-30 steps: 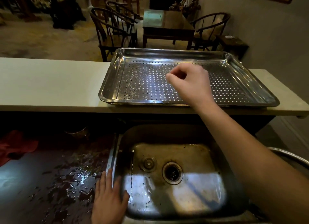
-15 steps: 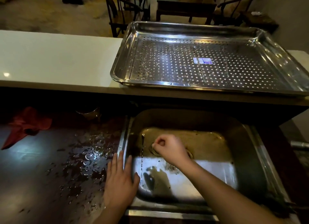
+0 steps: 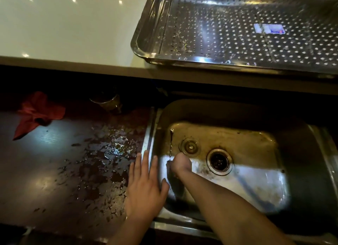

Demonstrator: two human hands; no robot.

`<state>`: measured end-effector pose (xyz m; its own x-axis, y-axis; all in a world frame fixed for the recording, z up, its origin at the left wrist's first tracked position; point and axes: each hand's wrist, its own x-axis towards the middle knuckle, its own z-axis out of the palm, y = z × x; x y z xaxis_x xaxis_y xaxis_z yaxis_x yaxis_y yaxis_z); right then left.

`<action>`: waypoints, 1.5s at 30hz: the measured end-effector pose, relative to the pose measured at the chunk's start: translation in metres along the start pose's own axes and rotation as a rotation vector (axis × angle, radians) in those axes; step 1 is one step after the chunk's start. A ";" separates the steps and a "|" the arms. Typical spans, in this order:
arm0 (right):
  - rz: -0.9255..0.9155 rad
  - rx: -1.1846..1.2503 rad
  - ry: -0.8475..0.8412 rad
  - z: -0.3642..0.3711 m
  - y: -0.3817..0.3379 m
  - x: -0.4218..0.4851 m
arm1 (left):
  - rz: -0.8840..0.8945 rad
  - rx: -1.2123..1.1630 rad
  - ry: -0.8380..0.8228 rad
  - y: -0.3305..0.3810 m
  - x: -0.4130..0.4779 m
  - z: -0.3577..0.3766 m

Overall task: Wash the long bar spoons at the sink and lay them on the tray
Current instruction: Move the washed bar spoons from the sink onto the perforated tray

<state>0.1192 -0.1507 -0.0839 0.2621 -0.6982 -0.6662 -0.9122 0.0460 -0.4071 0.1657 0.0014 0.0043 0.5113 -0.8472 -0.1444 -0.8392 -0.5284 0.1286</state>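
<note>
A thin twisted bar spoon (image 3: 171, 144) lies on the floor of the steel sink (image 3: 256, 186), along its left side. My right hand (image 3: 180, 164) reaches down into the sink and its curled fingers pinch the spoon near the middle of the shaft. My left hand (image 3: 144, 186) rests flat, fingers straight, on the sink's left rim and the wet counter. The perforated steel tray (image 3: 144, 34) sits on the pale upper ledge at the back right, holding only a small label.
A loose drain strainer (image 3: 190, 146) and the open drain (image 3: 219, 161) lie in the sink right of my hand. Water is splashed on the dark counter (image 3: 54, 171). A red cloth (image 3: 36, 113) and a metal cup (image 3: 108, 102) sit at its back.
My right hand left the tray, dropped into the sink and moved left onto the spoon. The view tilted down and closer. My left hand stayed on the sink rim.
</note>
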 end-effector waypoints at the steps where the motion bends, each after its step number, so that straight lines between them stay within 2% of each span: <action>1: 0.003 -0.010 0.009 0.004 -0.001 0.003 | -0.001 0.000 0.000 0.000 0.000 0.001; 9: -0.030 -0.107 0.070 0.019 -0.002 0.013 | 0.001 0.016 0.003 -0.002 0.000 0.006; 18: 0.000 0.036 0.050 0.006 0.008 0.005 | 0.002 0.015 0.023 -0.002 -0.001 0.008; 22: -0.104 0.065 0.047 -0.015 0.018 -0.007 | -0.004 0.014 0.009 -0.002 -0.001 0.005; 36: -0.449 0.181 0.252 -0.134 0.042 -0.124 | 0.016 0.007 -0.001 -0.001 -0.004 -0.003; 45: -0.685 0.259 0.469 -0.201 0.027 -0.190 | 0.011 -0.032 0.028 0.001 -0.007 -0.008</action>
<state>-0.0182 -0.1606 0.1574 0.5185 -0.8513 0.0807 -0.4853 -0.3707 -0.7918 0.1631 0.0064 0.0130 0.5078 -0.8537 -0.1152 -0.8385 -0.5205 0.1613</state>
